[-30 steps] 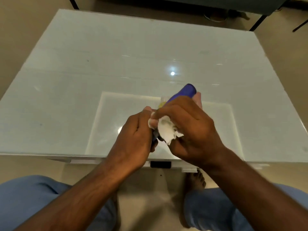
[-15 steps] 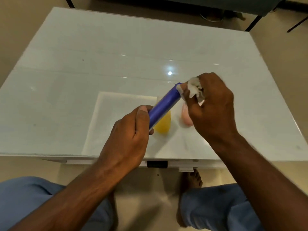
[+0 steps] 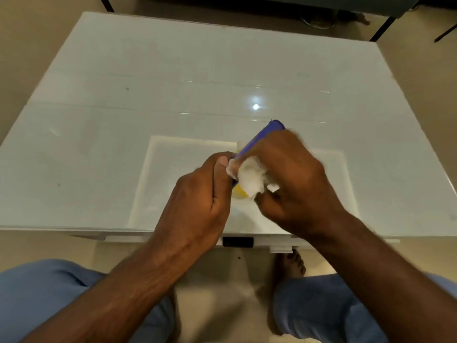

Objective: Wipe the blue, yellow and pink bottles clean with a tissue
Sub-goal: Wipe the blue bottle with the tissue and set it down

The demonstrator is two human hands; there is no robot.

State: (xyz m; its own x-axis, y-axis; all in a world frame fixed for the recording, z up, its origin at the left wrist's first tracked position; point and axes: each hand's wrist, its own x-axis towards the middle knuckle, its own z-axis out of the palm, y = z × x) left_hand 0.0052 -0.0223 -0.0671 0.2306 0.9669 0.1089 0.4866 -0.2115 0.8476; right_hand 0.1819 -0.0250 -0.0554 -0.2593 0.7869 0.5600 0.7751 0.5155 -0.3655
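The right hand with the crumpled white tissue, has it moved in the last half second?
Yes. The right hand slid the tissue down the blue bottle, toward the white table's near edge.

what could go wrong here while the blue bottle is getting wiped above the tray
1. The blue bottle is held in the air, tilted, above the yellow bottle. If the left hand slips, it may fall and knock the yellow one over.
2. The right hand rubs the tissue hard enough to blur; the bunched tissue could tear or shed.
3. The pink bottle is hidden behind the hands, so a stray move might bump it.
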